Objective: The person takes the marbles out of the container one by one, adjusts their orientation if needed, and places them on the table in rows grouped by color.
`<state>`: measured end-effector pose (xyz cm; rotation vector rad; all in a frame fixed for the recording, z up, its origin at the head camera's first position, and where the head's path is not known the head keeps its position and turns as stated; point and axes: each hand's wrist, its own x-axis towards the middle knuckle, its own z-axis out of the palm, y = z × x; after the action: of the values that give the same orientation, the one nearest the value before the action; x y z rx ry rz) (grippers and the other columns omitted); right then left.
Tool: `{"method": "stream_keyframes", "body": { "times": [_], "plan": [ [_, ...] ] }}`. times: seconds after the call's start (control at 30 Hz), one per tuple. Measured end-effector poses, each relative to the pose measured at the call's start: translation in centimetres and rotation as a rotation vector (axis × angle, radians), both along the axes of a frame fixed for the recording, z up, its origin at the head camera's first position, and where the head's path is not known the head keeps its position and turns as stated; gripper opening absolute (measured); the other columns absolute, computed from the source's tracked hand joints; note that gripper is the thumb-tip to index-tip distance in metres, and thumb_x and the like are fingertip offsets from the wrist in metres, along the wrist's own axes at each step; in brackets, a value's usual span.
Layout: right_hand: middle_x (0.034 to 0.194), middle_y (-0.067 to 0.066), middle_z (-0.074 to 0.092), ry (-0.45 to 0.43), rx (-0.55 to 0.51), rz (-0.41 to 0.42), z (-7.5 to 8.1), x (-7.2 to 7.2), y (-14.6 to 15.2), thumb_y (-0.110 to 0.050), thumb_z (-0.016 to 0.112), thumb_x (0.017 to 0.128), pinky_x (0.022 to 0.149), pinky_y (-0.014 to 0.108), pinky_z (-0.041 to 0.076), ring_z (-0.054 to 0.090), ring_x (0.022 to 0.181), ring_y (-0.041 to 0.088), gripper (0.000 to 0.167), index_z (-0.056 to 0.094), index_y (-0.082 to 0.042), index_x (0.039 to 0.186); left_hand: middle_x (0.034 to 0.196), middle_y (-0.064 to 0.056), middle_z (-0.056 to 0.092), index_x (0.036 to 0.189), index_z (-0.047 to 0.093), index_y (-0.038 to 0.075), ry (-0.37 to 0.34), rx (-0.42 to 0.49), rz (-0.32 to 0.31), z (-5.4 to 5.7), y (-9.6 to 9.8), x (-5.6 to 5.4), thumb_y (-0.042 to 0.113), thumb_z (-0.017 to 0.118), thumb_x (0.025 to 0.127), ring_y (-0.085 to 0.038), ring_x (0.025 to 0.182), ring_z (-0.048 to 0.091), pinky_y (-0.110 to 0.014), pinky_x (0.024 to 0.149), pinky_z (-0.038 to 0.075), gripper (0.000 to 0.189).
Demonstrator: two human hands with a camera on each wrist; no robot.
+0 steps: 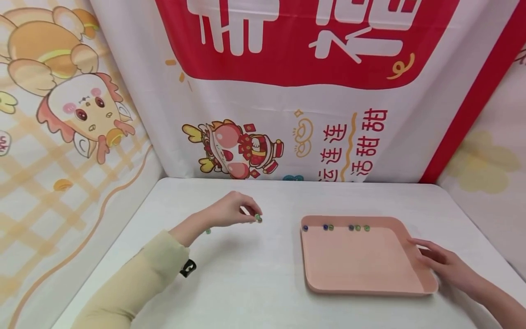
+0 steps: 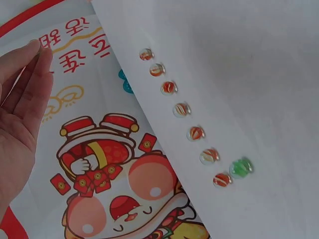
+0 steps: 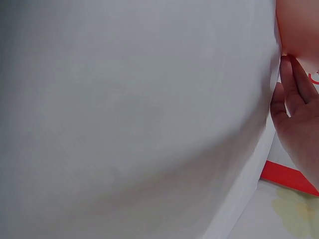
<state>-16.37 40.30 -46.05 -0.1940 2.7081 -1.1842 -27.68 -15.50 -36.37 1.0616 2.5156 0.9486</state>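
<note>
Between thumb and fingertips, my left hand (image 1: 230,211) pinches a small green glass marble (image 1: 258,218) above the white table, left of the pink tray (image 1: 361,265). In the left wrist view the marble is hidden behind the fingers. That view shows a slanting row of clear marbles with orange swirls (image 2: 182,109) on the table, with a green marble (image 2: 241,168) beside the row's lower end. The left arm hides most of them in the head view. My right hand (image 1: 449,267) touches the tray's right side with extended fingers (image 3: 294,84).
Several blue and green marbles (image 1: 358,228) lie along the tray's far inner edge. A white cloth wall with red print (image 1: 287,59) rises behind the table (image 1: 263,274), and patterned cloth walls (image 1: 74,183) stand at both sides. A black object (image 1: 188,268) sits at the left cuff.
</note>
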Motion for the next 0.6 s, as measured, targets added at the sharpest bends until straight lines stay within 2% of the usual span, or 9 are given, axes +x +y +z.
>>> {"method": "stream_keyframes", "body": {
  "times": [0.07,0.13,0.2,0.3,0.4,0.5,0.6],
  "plan": [
    [0.134,0.016,0.054,0.006,0.000,-0.001,0.0,0.1,0.0,-0.027,0.057,0.099,0.076,0.017,0.047,0.047,0.098,-0.017,0.053,0.042,0.000,0.142,0.094,0.009,0.068,0.104,0.074,0.017,-0.011,-0.013,0.031,0.1,-0.8,0.0,0.012,0.073,0.088,-0.010,0.087,0.064,-0.025,0.075,0.054,0.017],
    [0.132,0.003,0.056,0.004,-0.005,-0.001,0.0,0.1,0.0,-0.028,0.057,0.099,0.076,0.017,0.047,0.046,0.098,-0.017,0.053,0.042,0.000,0.142,0.093,0.008,0.068,0.103,0.074,0.017,-0.022,-0.030,0.062,0.2,-1.7,0.0,0.012,0.073,0.087,-0.011,0.087,0.064,-0.025,0.074,0.055,0.017],
    [0.131,-0.001,0.055,0.002,-0.005,-0.004,0.0,0.1,0.0,-0.029,0.057,0.099,0.076,0.017,0.047,0.046,0.099,-0.017,0.053,0.043,-0.001,0.142,0.093,0.007,0.069,0.103,0.074,0.017,-0.022,-0.048,0.086,0.1,-2.7,0.0,0.011,0.073,0.088,-0.012,0.086,0.064,-0.026,0.074,0.055,0.017],
    [0.134,0.009,0.054,-0.007,-0.003,0.001,0.0,0.1,0.0,-0.029,0.056,0.100,0.076,0.018,0.047,0.046,0.098,-0.017,0.054,0.041,-0.001,0.143,0.093,0.005,0.069,0.102,0.074,0.016,-0.009,-0.062,0.105,-0.3,-4.3,-0.2,0.010,0.073,0.088,-0.013,0.088,0.064,-0.028,0.075,0.055,0.015],
    [0.137,0.028,0.047,-0.016,0.007,-0.001,0.1,0.0,0.0,-0.030,0.055,0.100,0.075,0.018,0.047,0.046,0.097,-0.017,0.055,0.040,0.000,0.143,0.095,0.001,0.069,0.101,0.074,0.015,0.007,-0.067,0.127,-1.0,-5.8,-0.3,0.009,0.073,0.087,-0.014,0.089,0.063,-0.029,0.077,0.055,0.015],
    [0.138,0.029,0.046,-0.017,0.009,0.002,0.1,0.0,0.0,-0.031,0.055,0.100,0.075,0.018,0.047,0.045,0.097,-0.017,0.055,0.040,0.000,0.143,0.097,-0.004,0.070,0.101,0.074,0.010,0.006,-0.070,0.154,-1.8,-7.2,-0.3,0.006,0.072,0.087,-0.015,0.088,0.063,-0.031,0.077,0.055,0.015],
    [0.137,0.028,0.047,-0.016,0.005,0.002,0.1,0.0,0.0,-0.030,0.055,0.100,0.075,0.018,0.047,0.046,0.097,-0.017,0.055,0.040,0.001,0.143,0.095,-0.003,0.069,0.102,0.073,0.006,0.000,-0.085,0.183,-2.5,-8.3,-0.3,0.006,0.072,0.087,-0.015,0.087,0.062,-0.032,0.078,0.054,0.015]
  ]
}}
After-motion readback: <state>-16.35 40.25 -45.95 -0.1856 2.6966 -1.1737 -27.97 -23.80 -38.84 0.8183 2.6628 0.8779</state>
